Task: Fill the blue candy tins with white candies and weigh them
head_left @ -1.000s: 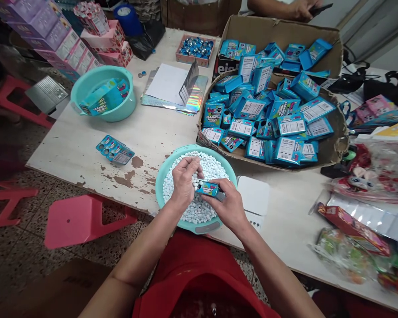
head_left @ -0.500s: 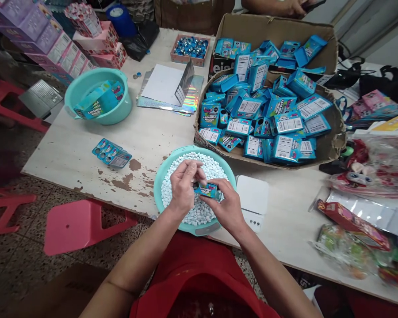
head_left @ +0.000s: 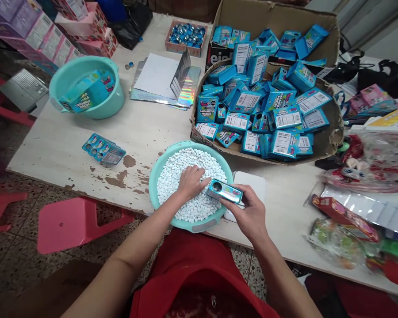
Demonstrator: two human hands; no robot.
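A teal bowl [head_left: 159, 168] full of small white candies [head_left: 182, 165] stands at the table's near edge. My left hand [head_left: 190, 181] rests palm down in the candies, fingers curled into the pile. My right hand [head_left: 250, 212] grips a small blue candy box [head_left: 224, 191] with a round window, held tilted over the bowl's right rim. A white pad [head_left: 254, 183] lies just right of the bowl, partly under my right hand.
A cardboard tray [head_left: 331, 115] heaped with blue boxes [head_left: 272, 115] sits behind the bowl. Far left, a second teal bowl [head_left: 86, 108] holds blue packs; flat blue boxes [head_left: 102, 150] lie nearby. Holographic sheets [head_left: 166, 81], pink cartons [head_left: 82, 39], bagged toys [head_left: 368, 176] and red stools [head_left: 76, 221] surround.
My left hand has dropped from the box's mouth down into the candies. My right hand has moved the blue box a little right and turned it window up.
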